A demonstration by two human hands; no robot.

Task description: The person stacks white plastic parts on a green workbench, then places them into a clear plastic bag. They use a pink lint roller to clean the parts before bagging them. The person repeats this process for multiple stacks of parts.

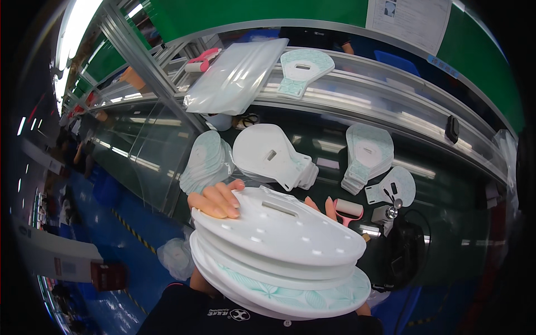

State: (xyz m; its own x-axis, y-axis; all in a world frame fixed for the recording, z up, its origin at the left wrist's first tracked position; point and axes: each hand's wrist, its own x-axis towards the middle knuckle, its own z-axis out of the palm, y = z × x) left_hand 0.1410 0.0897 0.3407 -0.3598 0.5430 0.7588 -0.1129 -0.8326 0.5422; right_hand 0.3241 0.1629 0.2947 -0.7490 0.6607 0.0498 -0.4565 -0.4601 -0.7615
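Close in front of my body I carry a stack of white plastic panels (279, 231), rounded, with a slot in the top one. One panel low in the stack has a pale green leaf print. My left hand (218, 200) curls its fingers over the upper left edge of the stack. Behind its far edge, only a few fingers of my right hand (322, 207) show; the stack hides the rest. Beyond it on the dark bench lie a white paddle-shaped pile (262, 148), a leaf-printed pile (369, 146) and a bagged leaf-printed pile (206, 156).
A lint roller (349, 209) with a pink handle lies right of the stack, near a single printed panel (403, 187) and a black bag (406, 251). On the raised shelf are clear plastic bags (237, 78), another printed panel (304, 67) and a pink roller (202, 60). A metal post (151, 56) stands left.
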